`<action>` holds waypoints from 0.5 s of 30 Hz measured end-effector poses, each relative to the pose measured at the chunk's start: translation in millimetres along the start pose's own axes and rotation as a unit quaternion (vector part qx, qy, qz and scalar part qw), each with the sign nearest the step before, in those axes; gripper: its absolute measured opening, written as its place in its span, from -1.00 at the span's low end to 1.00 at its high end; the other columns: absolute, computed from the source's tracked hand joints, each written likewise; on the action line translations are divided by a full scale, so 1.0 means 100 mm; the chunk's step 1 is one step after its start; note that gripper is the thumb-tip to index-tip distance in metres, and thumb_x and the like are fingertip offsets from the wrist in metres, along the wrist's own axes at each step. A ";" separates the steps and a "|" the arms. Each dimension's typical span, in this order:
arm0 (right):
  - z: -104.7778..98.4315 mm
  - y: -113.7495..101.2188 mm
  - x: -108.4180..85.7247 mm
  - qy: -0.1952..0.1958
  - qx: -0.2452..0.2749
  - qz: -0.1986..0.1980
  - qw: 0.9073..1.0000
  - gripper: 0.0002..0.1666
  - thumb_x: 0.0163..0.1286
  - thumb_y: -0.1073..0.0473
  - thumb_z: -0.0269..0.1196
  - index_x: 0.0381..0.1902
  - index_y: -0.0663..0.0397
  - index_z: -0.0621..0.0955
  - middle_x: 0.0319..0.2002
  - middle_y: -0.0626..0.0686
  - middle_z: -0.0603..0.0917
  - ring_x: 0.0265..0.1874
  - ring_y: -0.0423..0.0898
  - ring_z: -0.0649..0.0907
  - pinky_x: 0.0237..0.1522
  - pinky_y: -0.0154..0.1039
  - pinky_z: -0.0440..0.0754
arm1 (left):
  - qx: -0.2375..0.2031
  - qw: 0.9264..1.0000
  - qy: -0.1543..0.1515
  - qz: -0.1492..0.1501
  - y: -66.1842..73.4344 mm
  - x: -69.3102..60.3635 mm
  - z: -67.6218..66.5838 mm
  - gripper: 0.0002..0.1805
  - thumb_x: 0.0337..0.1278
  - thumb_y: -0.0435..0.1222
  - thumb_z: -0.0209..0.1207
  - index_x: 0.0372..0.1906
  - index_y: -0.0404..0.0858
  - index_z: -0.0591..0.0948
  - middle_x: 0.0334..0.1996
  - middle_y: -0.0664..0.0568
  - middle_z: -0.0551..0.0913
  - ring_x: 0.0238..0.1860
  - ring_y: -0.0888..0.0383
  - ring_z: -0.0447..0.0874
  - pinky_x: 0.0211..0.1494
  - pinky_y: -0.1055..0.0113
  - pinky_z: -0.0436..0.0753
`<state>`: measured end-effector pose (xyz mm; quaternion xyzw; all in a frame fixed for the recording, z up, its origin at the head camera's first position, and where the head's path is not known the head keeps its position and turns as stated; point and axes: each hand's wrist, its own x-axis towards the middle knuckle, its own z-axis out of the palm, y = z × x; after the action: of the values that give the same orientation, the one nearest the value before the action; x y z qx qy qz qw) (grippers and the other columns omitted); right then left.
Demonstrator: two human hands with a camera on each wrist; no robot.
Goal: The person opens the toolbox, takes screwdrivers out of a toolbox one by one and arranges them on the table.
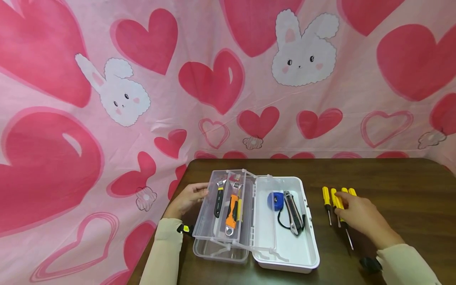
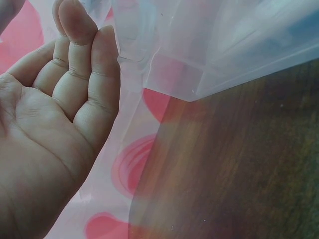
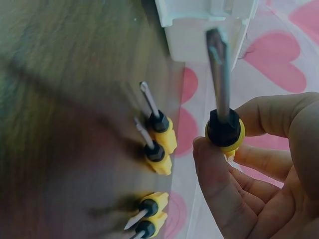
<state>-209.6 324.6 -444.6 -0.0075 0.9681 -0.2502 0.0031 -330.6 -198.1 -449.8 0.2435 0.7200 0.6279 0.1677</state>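
Observation:
My right hand (image 1: 361,215) pinches a yellow-handled screwdriver (image 3: 222,130) by its handle, the flat tip pointing away from the palm. Several more yellow screwdrivers (image 1: 326,198) lie on the table beside that hand. At the left of the toolbox, my left hand (image 1: 189,200) rests its fingers, slightly bent, against the side of a clear plastic tray (image 1: 204,229). In this tray are a black adjustable wrench (image 1: 219,202), an orange adjustable wrench (image 1: 232,211) and a partly hidden yellow item (image 1: 240,209). The white toolbox (image 1: 285,253) holds a blue tape measure (image 1: 276,201) and a utility knife (image 1: 293,213).
Below the tray, the toolbox's clear lid (image 1: 221,255) lies folded out to the left on the brown wooden table (image 1: 402,178). A pink curtain (image 1: 213,23) with hearts and rabbits hangs behind and to the left of the table.

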 end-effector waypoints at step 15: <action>0.00 0.14 -0.04 -0.022 0.014 0.028 0.999 -0.25 0.25 0.06 0.30 0.27 0.40 0.39 -0.13 0.43 0.60 -0.38 0.12 0.56 -0.49 0.00 0.52 | -0.008 1.000 -0.001 0.003 -0.01 0.00 0.00 -0.51 0.35 -0.36 0.11 0.27 -0.56 0.40 -0.05 -0.06 0.67 -0.12 0.05 0.66 0.03 0.14 0.60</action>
<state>-205.6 336.5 -451.5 0.0137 0.9641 -0.2634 0.0312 -331.2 -198.2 -450.3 0.2454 0.7137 0.6340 0.1686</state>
